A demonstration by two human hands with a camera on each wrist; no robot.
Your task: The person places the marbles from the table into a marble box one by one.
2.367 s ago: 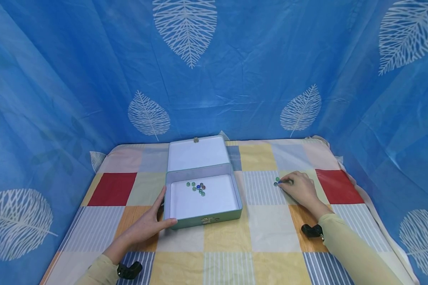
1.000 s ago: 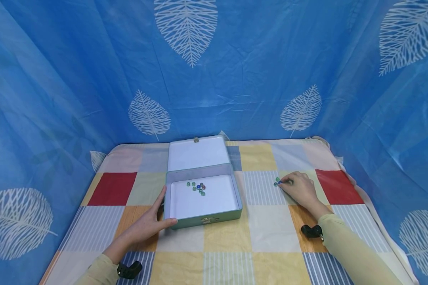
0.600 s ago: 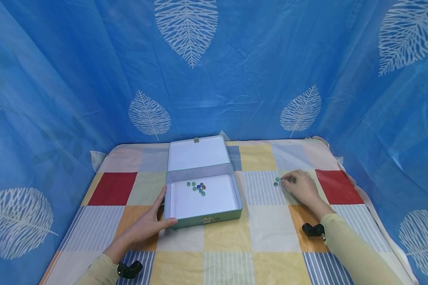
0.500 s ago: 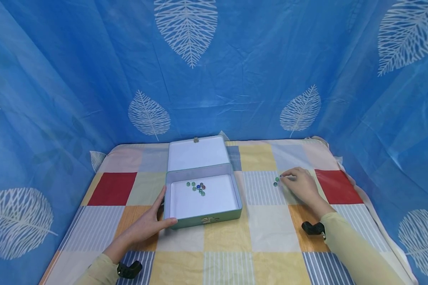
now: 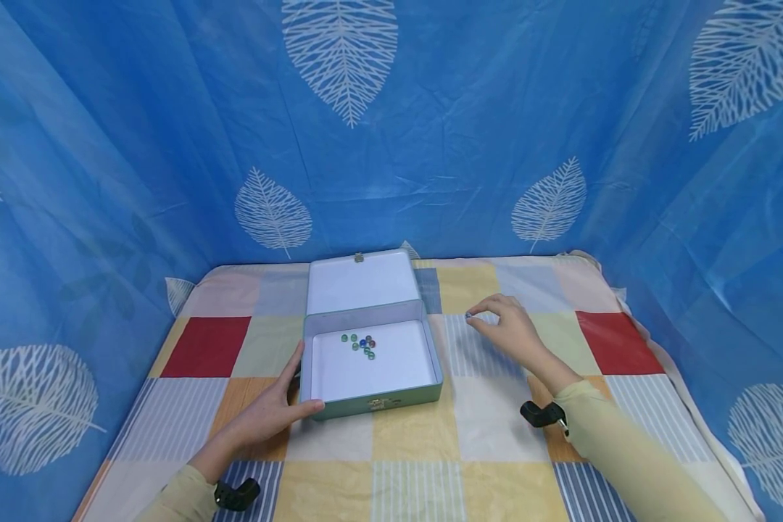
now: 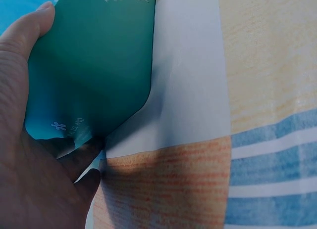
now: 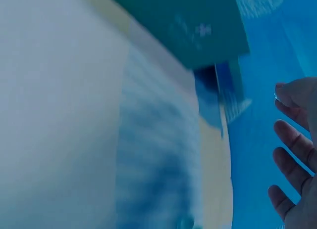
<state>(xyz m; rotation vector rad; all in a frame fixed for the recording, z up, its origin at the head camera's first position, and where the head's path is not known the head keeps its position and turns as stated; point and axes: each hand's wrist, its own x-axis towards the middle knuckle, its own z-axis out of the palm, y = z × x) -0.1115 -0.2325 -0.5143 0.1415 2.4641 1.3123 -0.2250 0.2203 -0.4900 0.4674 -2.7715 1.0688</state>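
Observation:
An open green box (image 5: 411,396) with a white inside stands on the patchwork cloth, its lid (image 5: 363,281) tipped back. Several glass marbles (image 5: 367,350), green, blue and brownish, lie on its floor. My left hand (image 5: 270,409) holds the box at its near left corner, thumb at the front and fingers along the left side; the left wrist view shows this hand (image 6: 44,155) against the green wall. Right of the box, above the cloth, my right hand (image 5: 512,330) pinches a small blue marble (image 5: 468,315) between thumb and forefinger. In the right wrist view, its other fingers (image 7: 292,164) are spread.
A green marble (image 7: 185,222) lies on the cloth in the right wrist view; my right hand covers that spot in the head view. Blue leaf-print curtains (image 5: 431,145) hang behind the table and at both sides. A black wrist device (image 5: 544,415) sits on the right wrist.
My right hand has lifted the blue marble from beside two green ones and moved left toward the box. The left hand and the box have stayed in place.

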